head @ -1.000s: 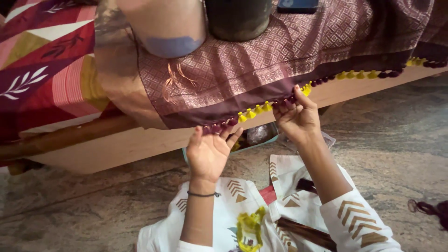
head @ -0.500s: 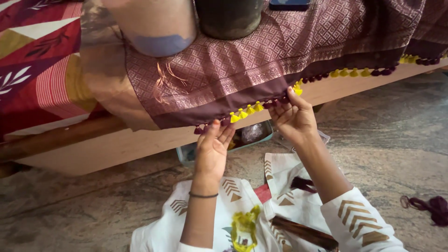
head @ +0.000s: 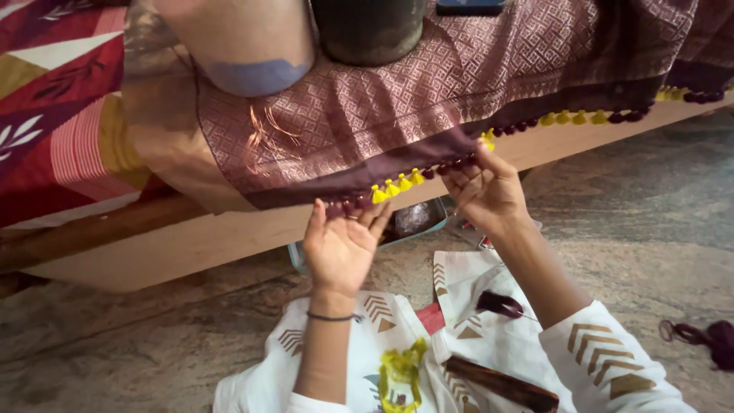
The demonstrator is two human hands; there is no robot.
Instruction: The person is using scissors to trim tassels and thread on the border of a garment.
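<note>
Fingers [head: 466,177] of both hands pinch the woven maroon cloth's [head: 428,84] edge, strung with small round tassels [head: 397,186].

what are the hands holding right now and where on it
Both hands grip the maroon patterned fabric by its tasselled lower edge: the left hand at the dark maroon tassels, the right hand beside the yellow tassels.
</note>
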